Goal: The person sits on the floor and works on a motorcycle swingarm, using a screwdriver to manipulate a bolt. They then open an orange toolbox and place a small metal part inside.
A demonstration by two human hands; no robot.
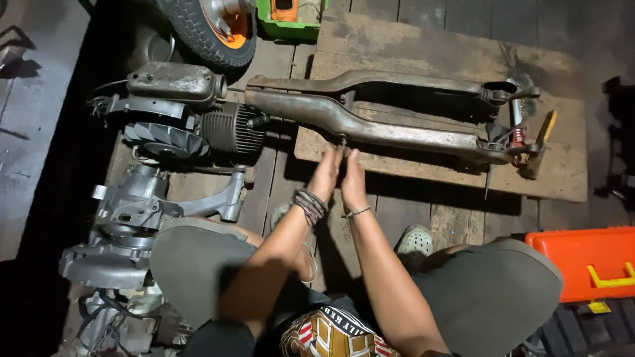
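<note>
A long rusty metal swingarm (370,125) with two arms lies across a wooden board (450,59). My left hand (327,173) and my right hand (352,178) are pressed side by side, fingers pointing at a small bolt or stud (342,141) on the near arm's underside. The fingertips touch that spot; whether they pinch anything is hidden. Dark cord bracelets wrap my left wrist, a thin band my right.
An engine (178,125) with finned cylinder and a grey casing (132,218) lie at left. A wheel (211,26) and green tray (291,20) sit at the top. A hammer (539,142) and red spring (518,135) lie by the swingarm's right end. An orange toolbox (589,261) stands at right.
</note>
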